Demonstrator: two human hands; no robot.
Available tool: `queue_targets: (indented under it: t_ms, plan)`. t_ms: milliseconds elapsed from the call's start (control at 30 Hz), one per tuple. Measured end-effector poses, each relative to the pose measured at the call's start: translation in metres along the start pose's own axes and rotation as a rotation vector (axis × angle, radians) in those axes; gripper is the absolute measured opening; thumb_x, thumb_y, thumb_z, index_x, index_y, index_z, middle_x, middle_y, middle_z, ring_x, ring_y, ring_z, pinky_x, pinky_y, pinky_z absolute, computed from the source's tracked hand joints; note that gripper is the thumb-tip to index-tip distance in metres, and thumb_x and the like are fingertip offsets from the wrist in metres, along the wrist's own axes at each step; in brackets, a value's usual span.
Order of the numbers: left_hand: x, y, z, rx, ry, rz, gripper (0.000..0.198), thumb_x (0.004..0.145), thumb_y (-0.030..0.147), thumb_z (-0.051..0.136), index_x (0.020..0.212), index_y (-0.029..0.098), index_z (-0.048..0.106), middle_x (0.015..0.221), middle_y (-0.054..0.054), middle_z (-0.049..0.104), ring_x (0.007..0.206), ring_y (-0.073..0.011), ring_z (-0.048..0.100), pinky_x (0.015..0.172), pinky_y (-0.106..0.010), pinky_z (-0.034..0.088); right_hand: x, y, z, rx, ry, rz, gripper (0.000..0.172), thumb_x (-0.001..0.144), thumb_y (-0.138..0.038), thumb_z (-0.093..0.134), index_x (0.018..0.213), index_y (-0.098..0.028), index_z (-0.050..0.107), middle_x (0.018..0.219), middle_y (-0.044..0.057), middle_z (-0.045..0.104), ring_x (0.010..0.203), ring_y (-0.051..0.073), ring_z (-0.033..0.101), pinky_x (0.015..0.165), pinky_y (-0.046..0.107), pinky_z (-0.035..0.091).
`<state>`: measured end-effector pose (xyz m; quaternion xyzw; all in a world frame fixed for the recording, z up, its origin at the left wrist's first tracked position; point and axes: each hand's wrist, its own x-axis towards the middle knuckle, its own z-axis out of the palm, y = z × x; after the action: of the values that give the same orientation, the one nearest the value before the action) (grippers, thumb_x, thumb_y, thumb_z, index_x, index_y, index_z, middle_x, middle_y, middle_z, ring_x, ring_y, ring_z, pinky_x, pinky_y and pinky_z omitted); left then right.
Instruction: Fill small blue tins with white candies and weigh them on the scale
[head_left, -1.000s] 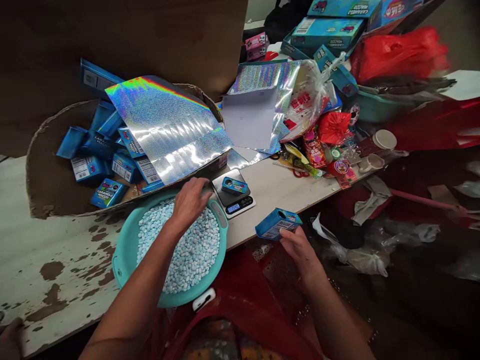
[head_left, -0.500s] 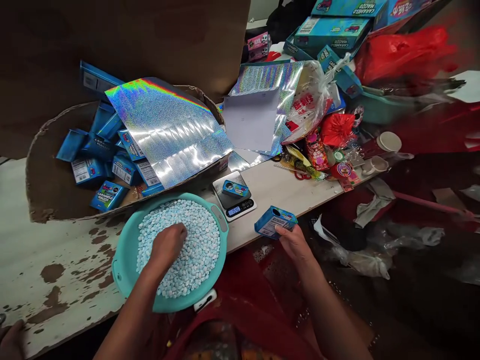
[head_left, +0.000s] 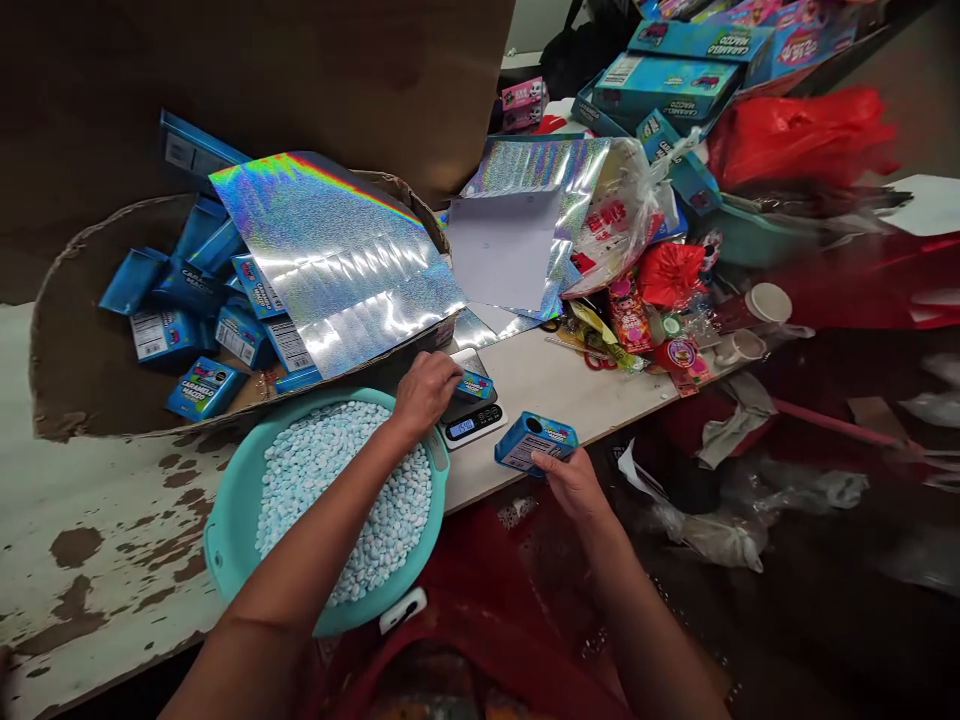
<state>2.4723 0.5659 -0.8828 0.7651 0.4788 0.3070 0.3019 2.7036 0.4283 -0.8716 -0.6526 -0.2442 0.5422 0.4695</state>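
My left hand [head_left: 428,391] is closed over the left end of a small blue box [head_left: 475,385] lying on the digital scale [head_left: 474,424]; whatever its fingertips pinch is too small to make out. Below my left forearm, a turquoise basin [head_left: 225,560] holds many pale blue and white candies [head_left: 307,450]. My right hand [head_left: 571,482] grips another blue box [head_left: 534,444], tilted, with a dark round hole in its upper face. This box is just right of the scale, over the table's front edge.
A cardboard tray [head_left: 67,370] of blue boxes stands at the left, partly covered by a shiny holographic sheet [head_left: 345,260]. Behind are more sheets, a clear plastic bag [head_left: 619,220], red bags and larger blue boxes. Paper cups [head_left: 769,302] stand at the right.
My left hand has moved up and right from the candies in the basin to the box on the scale. My right hand still holds its box, and the view has shifted slightly.
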Motion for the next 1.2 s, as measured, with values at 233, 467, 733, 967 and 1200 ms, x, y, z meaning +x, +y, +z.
queue_targets:
  t_ms: [233,467,733,967,1200]
  plan:
    - [0.007,0.006,0.005,0.177,-0.325,0.105,0.036,0.084,0.027,0.059,0.119,0.021,0.054,0.116,-0.009,0.058,0.108,-0.0254,0.053,0.087,-0.037,0.044,0.0,-0.002,0.006,-0.047,-0.01,-0.078,0.044,0.06,-0.038,0.082,0.096,-0.022,0.062,0.095,0.005,0.072,0.089,0.026,0.068,0.092,0.052,0.05]
    - [-0.129,0.011,-0.126,0.204,0.294,-0.377,0.047,0.084,0.044,0.058,0.125,0.023,0.049,0.118,-0.007,0.059,0.106,-0.0232,0.057,0.09,-0.035,0.046,-0.009,-0.007,0.017,0.103,-0.006,-0.046,0.036,0.063,-0.037,0.081,0.092,-0.024,0.064,0.092,0.003,0.072,0.085,0.024,0.068,0.091,0.051,0.051]
    - [-0.328,-0.155,-0.203,0.624,0.439,-1.411,0.054,0.072,0.036,0.066,0.121,0.014,0.056,0.111,-0.018,0.065,0.103,-0.0381,0.06,0.084,-0.049,0.047,-0.02,-0.002,0.057,0.083,-0.139,-0.041,0.034,0.068,-0.034,0.078,0.097,-0.023,0.067,0.094,0.004,0.072,0.086,0.024,0.068,0.09,0.048,0.052]
    - [-0.333,-0.168,-0.181,0.639,0.64,-1.086,0.062,0.078,0.033,0.062,0.132,0.008,0.045,0.127,-0.025,0.052,0.118,-0.0391,0.047,0.097,-0.054,0.036,-0.033,-0.004,0.094,0.041,-0.219,-0.04,0.039,0.061,-0.037,0.082,0.094,-0.022,0.067,0.092,0.004,0.07,0.083,0.022,0.065,0.078,0.04,0.055]
    - [-0.211,-0.079,-0.067,0.228,0.23,-0.477,0.046,0.088,0.049,0.048,0.123,0.019,0.054,0.121,-0.013,0.056,0.115,-0.0282,0.048,0.101,-0.044,0.036,-0.05,-0.009,0.116,0.03,-0.225,-0.032,0.047,0.058,-0.031,0.084,0.098,-0.025,0.062,0.085,-0.001,0.064,0.079,0.014,0.059,0.071,0.026,0.05]
